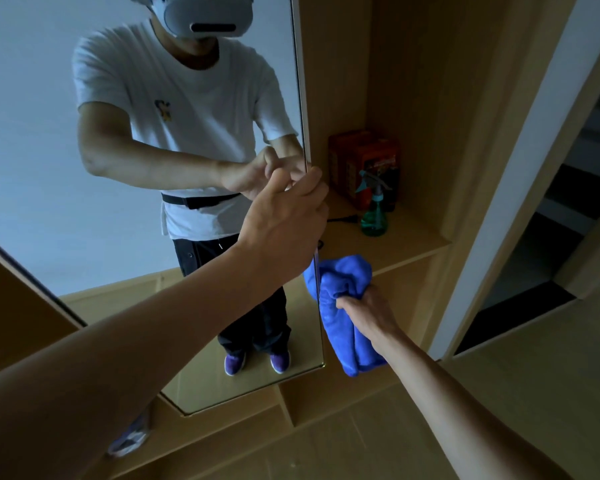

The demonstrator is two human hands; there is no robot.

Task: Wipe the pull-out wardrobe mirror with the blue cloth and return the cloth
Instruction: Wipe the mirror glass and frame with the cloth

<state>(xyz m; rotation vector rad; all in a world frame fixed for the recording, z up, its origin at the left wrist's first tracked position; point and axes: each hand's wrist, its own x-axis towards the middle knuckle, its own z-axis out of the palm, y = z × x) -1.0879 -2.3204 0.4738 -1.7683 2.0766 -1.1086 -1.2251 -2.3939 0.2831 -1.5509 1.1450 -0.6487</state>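
Here, in the head view, everything placed against the pull-out mirror (153,202), standing tall and slightly angled out of the wardrobe. Left hand (284,223) reached up and across to the mirror's right edge, fingers (314,183) curled round that thin edge, thumb on the glass side; forearm stretched long from the lower left corner. Right hand (368,313) lower, just right of the same edge, fingers closed on a bunched blue cloth (343,306), wrist bent inward, arm coming up from the lower right. Cloth pressed close against the mirror's edge, a sliver of it doubled in the glass; whether touching the face of the glass, impossible to say.

Cloth judged soft, light, thick-piled and floppy: best gathered into a pad in the palm, as held, not pinched by a corner. Mirror judged stiff, fragile and slick on its face, so held by the framed edge and steadied against the wiping pressure rather than pushed flat.

Right of the mirror, on the wardrobe shelf (413,247): a green spray bottle (374,209), and behind it a red box (361,161). Likely the spot for returning the cloth, though not certain.
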